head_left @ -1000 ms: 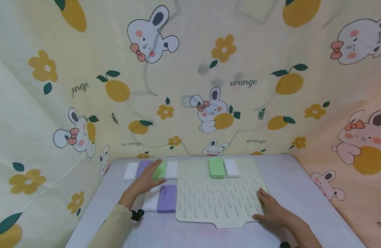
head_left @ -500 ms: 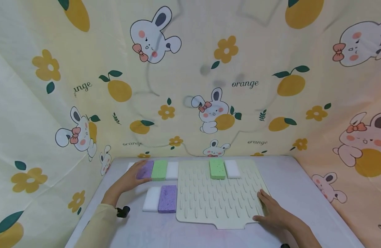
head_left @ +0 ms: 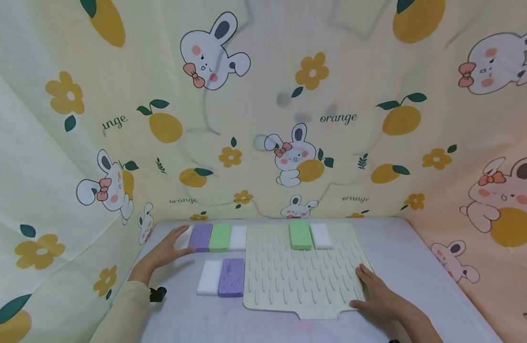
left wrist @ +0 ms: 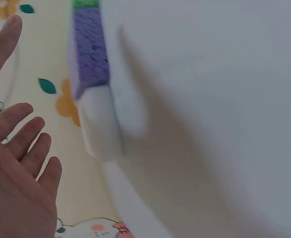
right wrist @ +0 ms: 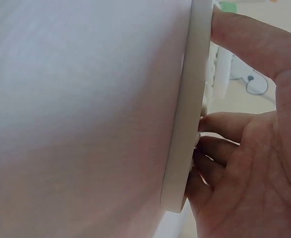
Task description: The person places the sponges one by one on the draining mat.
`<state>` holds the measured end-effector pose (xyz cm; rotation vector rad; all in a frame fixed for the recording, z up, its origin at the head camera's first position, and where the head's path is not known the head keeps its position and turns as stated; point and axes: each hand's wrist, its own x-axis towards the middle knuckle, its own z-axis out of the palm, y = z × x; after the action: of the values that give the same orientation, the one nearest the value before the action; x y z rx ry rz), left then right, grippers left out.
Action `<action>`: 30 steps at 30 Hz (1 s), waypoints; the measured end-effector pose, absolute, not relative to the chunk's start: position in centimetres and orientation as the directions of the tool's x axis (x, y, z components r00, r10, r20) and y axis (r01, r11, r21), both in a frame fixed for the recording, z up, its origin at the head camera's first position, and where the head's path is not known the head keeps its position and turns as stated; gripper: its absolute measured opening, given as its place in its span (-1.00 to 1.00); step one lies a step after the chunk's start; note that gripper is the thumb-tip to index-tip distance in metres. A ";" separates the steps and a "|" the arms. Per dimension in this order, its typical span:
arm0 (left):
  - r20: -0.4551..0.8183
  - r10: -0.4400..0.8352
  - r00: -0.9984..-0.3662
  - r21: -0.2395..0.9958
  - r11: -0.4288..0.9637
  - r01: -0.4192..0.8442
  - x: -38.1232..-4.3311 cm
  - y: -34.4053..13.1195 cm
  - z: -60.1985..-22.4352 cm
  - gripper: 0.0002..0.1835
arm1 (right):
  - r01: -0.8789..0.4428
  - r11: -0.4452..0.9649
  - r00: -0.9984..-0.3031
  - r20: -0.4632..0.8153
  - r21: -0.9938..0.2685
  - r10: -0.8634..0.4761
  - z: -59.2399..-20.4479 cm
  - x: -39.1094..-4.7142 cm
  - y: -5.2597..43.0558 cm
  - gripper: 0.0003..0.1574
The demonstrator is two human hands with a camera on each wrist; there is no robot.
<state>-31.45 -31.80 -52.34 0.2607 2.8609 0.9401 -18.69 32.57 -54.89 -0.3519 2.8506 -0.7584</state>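
My left hand [head_left: 165, 251] is spread with loose fingers at the left end of a back row of sponges, by a white sponge [left wrist: 101, 121] that it partly hides in the head view. A gap shows between hand and sponge in the left wrist view. Beside that lie a purple sponge [head_left: 201, 237], a green sponge [head_left: 220, 237] and another white one. My right hand [head_left: 378, 293] rests its fingertips and thumb on the right edge of a pale ridged board [head_left: 289, 274], whose thick rim shows in the right wrist view. A green sponge [head_left: 300, 235] and a white sponge [head_left: 321, 237] lie on its far part.
A white sponge [head_left: 209, 277] and a purple sponge [head_left: 232, 277] lie side by side in front of the back row, against the board's left edge. A printed curtain [head_left: 255, 105] hangs behind and along both sides of the pale table [head_left: 229, 324].
My left hand has moved left along the back row, from over the green and purple sponges to the white one at the end. The right hand and the board have stayed put.
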 end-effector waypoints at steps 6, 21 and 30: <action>-0.071 0.187 -0.980 0.555 0.824 0.117 -32.1 -32.7 -52.8 0.12 | -0.152 0.847 -0.959 -0.130 -0.509 -0.250 -54.9 -18.8 32.5 0.45; -0.127 0.187 -0.974 0.482 0.870 0.104 -33.0 -33.8 -52.8 0.20 | -0.158 0.842 -0.959 -0.122 -0.516 -0.255 -54.8 -18.6 32.5 0.43; -0.146 0.215 -0.966 0.487 0.865 0.119 -33.3 -34.3 -52.6 0.19 | -0.156 0.843 -0.959 -0.126 -0.515 -0.254 -54.5 -18.4 32.4 0.43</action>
<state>-33.34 -34.32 -52.62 0.2573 2.8434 0.7234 -18.43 32.40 -54.51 -0.3177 2.8323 -0.7683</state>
